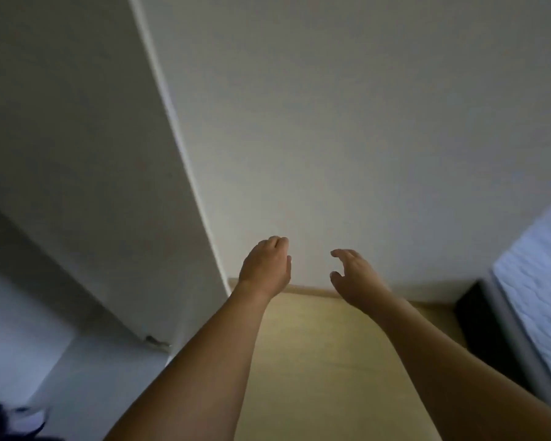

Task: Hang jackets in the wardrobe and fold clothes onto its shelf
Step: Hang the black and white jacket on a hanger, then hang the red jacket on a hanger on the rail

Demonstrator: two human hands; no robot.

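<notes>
Both my arms reach forward over the wooden floor (331,361) toward a white wall. My left hand (266,265) hangs with loosely curled fingers and holds nothing. My right hand (353,275) is just to its right, fingers and thumb spread in a loose curve, also empty. A white wardrobe panel (86,148) stands at the left, its edge running down to the floor beside my left hand. A dark garment (10,421) shows at the bottom left corner, mostly cut off. No jacket or hanger is in view.
A white wall (347,106) fills the middle, with a wooden skirting board (312,289) at its base. A bed with a pale quilted mattress (541,297) stands at the right over a dark base. The wardrobe's lower surface (86,377) lies at the left.
</notes>
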